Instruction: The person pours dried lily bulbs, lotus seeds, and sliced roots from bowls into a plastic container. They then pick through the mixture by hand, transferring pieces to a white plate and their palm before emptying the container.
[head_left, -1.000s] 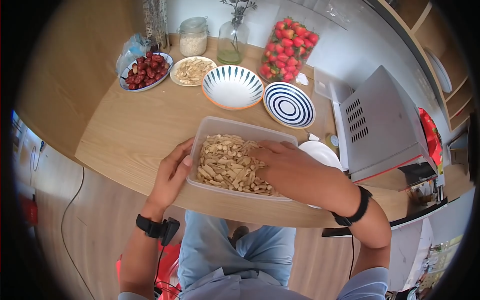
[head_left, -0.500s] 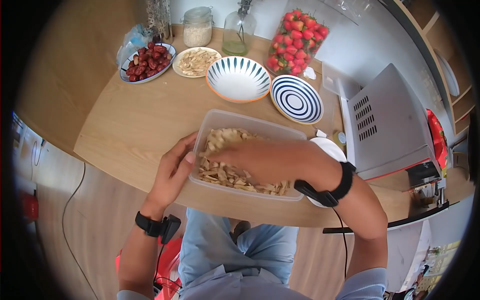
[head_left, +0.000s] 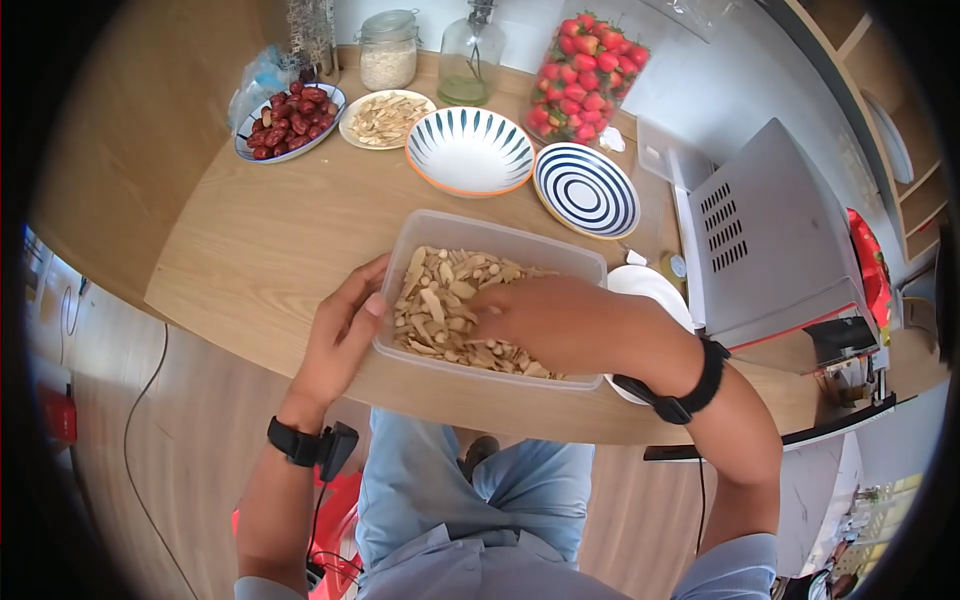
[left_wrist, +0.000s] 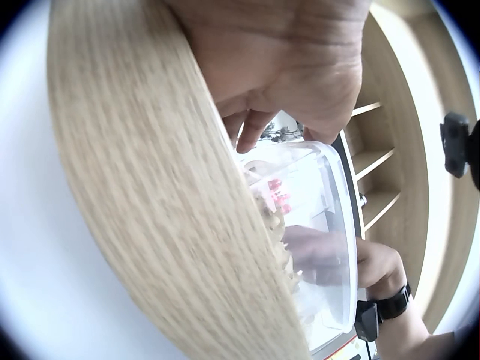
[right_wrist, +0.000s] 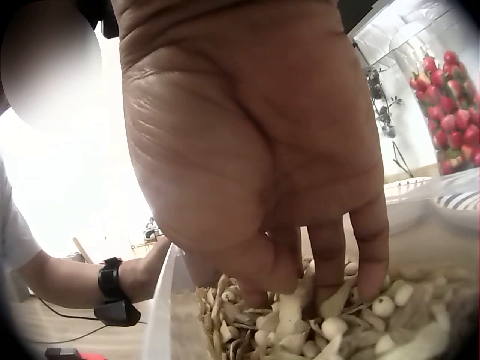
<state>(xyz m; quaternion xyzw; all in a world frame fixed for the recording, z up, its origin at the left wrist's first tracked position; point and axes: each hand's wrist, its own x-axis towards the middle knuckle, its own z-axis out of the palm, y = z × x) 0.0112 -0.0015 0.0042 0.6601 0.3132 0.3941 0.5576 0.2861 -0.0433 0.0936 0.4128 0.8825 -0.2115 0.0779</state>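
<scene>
A clear rectangular plastic box (head_left: 590,262) (left_wrist: 341,195) holds pale, dry-looking slices (head_left: 430,310) with small round white pieces (right_wrist: 382,305) among them. My left hand (head_left: 338,335) (left_wrist: 277,64) lies against the box's left side, its thumb near the rim and its fingers relaxed along the wall. Reaching in from the right, my right hand (head_left: 565,325) (right_wrist: 262,142) has its fingertips down among the slices. Its fingers point downward, slightly apart, in the right wrist view. Some slices touch the fingertips, which are partly hidden, and a grasp on any piece cannot be made out.
Behind the box stand a bowl of red dates (head_left: 290,128), a plate of slices (head_left: 388,120), a white bowl (head_left: 470,150), a blue-ringed plate (head_left: 586,190), a jar (head_left: 388,62), a vase (head_left: 466,65) and strawberries (head_left: 585,80). A grey appliance (head_left: 775,235) and white plate (head_left: 650,290) stand right.
My right hand swept left across the slices, then came back toward the middle of the box, and the slices have shifted. My left hand has stayed at the box's left side.
</scene>
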